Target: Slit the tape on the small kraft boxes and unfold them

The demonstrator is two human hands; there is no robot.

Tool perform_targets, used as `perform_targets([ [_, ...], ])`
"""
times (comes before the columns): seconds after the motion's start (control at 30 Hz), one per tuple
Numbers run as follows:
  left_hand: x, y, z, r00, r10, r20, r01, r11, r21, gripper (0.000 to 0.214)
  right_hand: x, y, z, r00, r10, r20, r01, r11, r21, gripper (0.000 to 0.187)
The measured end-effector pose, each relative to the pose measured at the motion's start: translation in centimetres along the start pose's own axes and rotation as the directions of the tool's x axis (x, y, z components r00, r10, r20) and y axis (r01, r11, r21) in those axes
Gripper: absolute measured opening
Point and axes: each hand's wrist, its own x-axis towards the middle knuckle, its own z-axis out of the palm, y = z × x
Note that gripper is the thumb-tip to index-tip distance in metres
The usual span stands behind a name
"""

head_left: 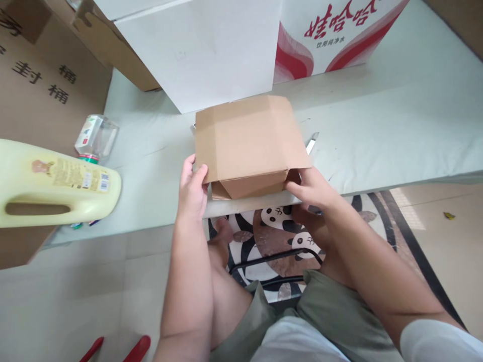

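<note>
A small brown cardboard box [252,141] sits at the front edge of the cloth-covered table, its flat top panel facing up. At its near left corner, my left hand [193,188] pinches the panel, thumb on top and fingers below. My right hand [311,186] grips the near right corner, thumb against the front side flap and the other fingers partly hidden behind the cardboard. Just past the box's right side lies a utility knife [312,143], partly covered by the panel.
White cartons stand behind, one with red print [332,40]. On the left are a large brown carton [56,75], a clear bottle [97,136] and a pale yellow jug [56,183]. Below the pale table cloth [396,125] are a panda-patterned mat [271,236] and a black metal bar [271,257].
</note>
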Motion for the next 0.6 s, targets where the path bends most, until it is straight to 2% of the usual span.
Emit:
perform_targets([
  [0.07,-0.1,0.0,0.1,1.0,0.02,-0.001,-0.02,1.0,0.0,0.046,-0.1,-0.8,0.0,1.0,0.027,0.007,-0.028,0.992,0.12,0.039],
  [0.2,0.0,-0.1,0.1,0.995,0.082,-0.055,-0.079,0.995,0.055,0.044,-0.2,-1.0,-0.1,0.995,0.098,-0.028,-0.09,0.972,0.217,0.028],
  [0.4,0.4,-0.2,0.0,0.966,0.196,-0.17,-0.148,0.954,0.26,0.041,-0.3,0.0,0.3,0.953,0.214,-0.214,-0.152,0.95,0.273,0.038],
  [0.47,0.2,-0.1,0.0,0.962,0.218,-0.166,-0.161,0.94,0.302,0.038,-0.4,-0.2,0.3,0.952,0.224,-0.21,-0.149,0.935,0.323,0.037],
  [0.53,0.0,0.0,0.1,0.963,0.22,-0.154,-0.162,0.934,0.319,0.036,-0.4,-0.6,0.2,0.951,0.224,-0.215,-0.13,0.917,0.378,0.027],
  [0.6,-0.1,0.0,0.1,0.963,0.226,-0.149,-0.169,0.932,0.319,0.033,-0.4,-0.9,0.2,0.935,0.253,-0.25,-0.131,0.899,0.419,0.024],
])
